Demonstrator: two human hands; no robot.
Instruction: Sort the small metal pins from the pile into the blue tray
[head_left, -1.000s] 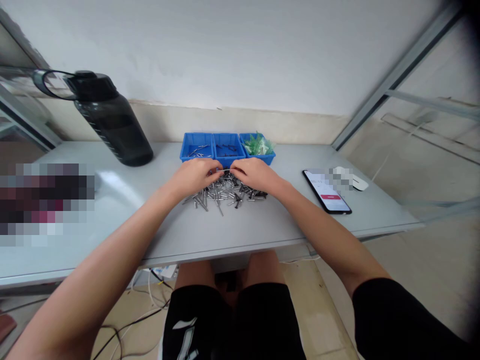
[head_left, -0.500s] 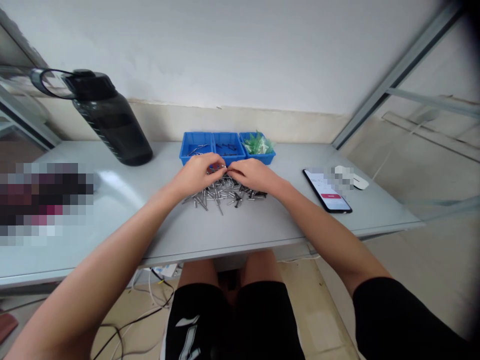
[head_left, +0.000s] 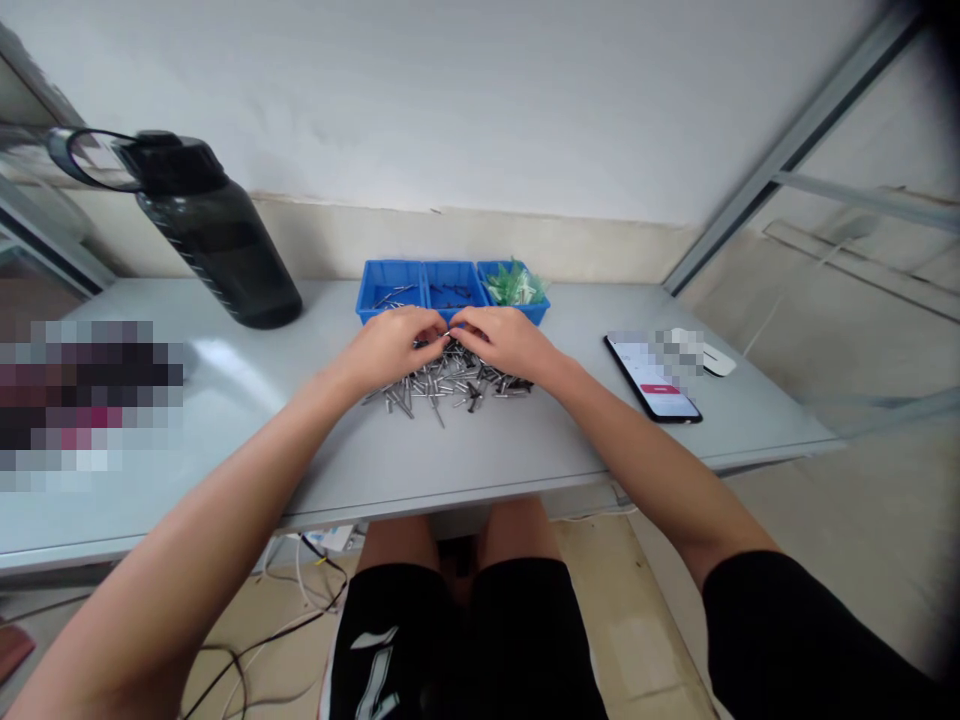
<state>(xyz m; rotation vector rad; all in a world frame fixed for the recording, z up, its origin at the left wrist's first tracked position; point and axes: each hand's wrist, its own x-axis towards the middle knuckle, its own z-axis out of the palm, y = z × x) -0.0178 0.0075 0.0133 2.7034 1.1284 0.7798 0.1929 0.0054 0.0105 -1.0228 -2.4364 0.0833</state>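
My left hand (head_left: 396, 348) and my right hand (head_left: 504, 340) meet above a pile of silver and dark metal fasteners (head_left: 442, 382) on the grey table. Both hands have their fingers pinched, and the fingertips nearly touch. A small shiny piece shows between them, too small to make out. Just behind the hands stand blue bins: the left bin (head_left: 390, 272) and the middle bin (head_left: 452, 272) hold some fasteners, and the right bin (head_left: 541, 312) holds green and clear plastic packets (head_left: 516, 286).
A large dark bottle (head_left: 225, 240) stands at the back left of the table (head_left: 465, 465). To the right lie a phone (head_left: 652, 380) and a white mouse (head_left: 716, 360). A blurred dark object (head_left: 90, 375) is at the far left. Metal frames rise at both sides.
My right hand's fingers have shifted slightly up and left, closer to my left fingertips. My left hand keeps nearly the same pose over the pile.
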